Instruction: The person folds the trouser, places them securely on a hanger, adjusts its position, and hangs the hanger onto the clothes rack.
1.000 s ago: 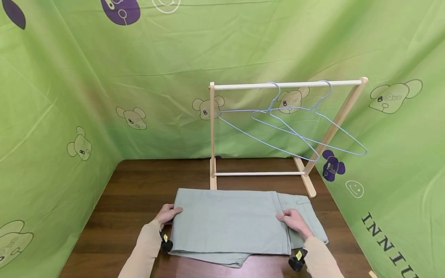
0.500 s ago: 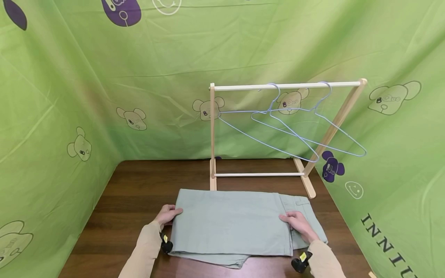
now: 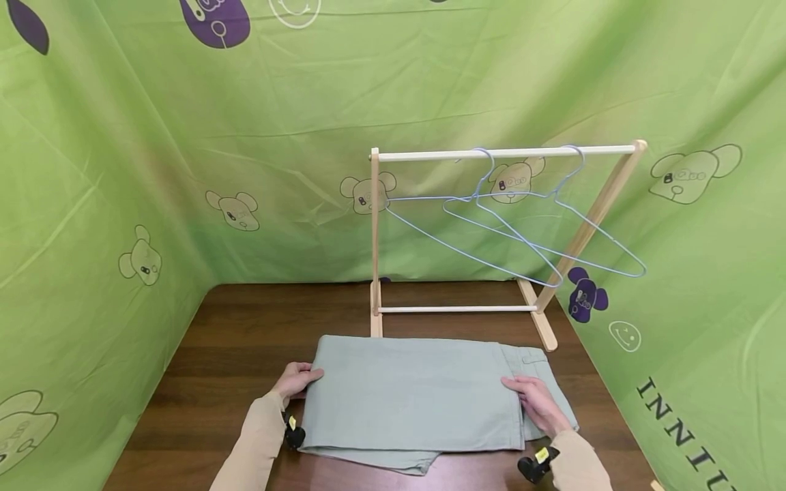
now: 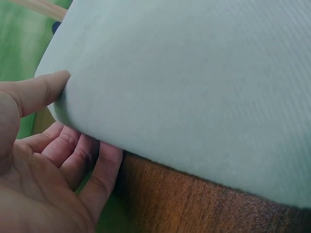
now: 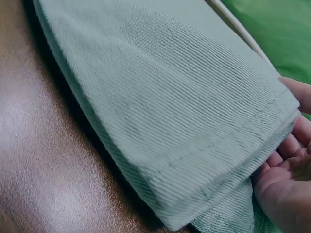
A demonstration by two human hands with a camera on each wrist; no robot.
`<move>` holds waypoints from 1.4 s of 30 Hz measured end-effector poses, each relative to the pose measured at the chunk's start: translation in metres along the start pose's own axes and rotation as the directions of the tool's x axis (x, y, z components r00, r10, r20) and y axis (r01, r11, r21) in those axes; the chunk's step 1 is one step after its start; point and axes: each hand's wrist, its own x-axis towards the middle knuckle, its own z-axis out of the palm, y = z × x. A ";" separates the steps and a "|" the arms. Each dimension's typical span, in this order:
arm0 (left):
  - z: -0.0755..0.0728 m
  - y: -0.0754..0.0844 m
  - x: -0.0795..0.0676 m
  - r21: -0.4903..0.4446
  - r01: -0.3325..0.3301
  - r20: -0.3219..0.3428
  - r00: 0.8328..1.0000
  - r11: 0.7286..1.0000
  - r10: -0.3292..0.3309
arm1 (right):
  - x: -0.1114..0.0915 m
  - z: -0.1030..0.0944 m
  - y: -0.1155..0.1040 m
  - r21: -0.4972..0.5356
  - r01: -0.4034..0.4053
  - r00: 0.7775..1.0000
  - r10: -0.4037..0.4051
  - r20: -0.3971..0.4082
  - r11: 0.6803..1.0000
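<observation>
Pale green trousers lie folded on the brown table, the waistband part sticking out at the right from under the folded legs. At their left folded edge, my left hand pinches the cloth. The left wrist view has its thumb on top and the other fingers curled beneath the edge. My right hand grips the leg hems at the right. In the right wrist view the hem shows as stacked layers, with the right fingers under it and the thumb partly out of frame.
Behind the trousers stands a wooden garment rack with a white top rail. Two lilac wire hangers hang from the rail and overlap. Green printed cloth encloses the brown table at the back and sides.
My right hand has drawn the leg hems a short way right, over more of the waistband part. The upper left corner of the fold has shifted slightly right; my left hand has barely moved.
</observation>
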 end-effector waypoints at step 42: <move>0.007 0.008 -0.007 0.018 -0.015 -0.024 1.000 1.000 0.015 | -0.001 -0.007 -0.004 -0.496 -0.027 0.982 -0.071 -0.177 0.868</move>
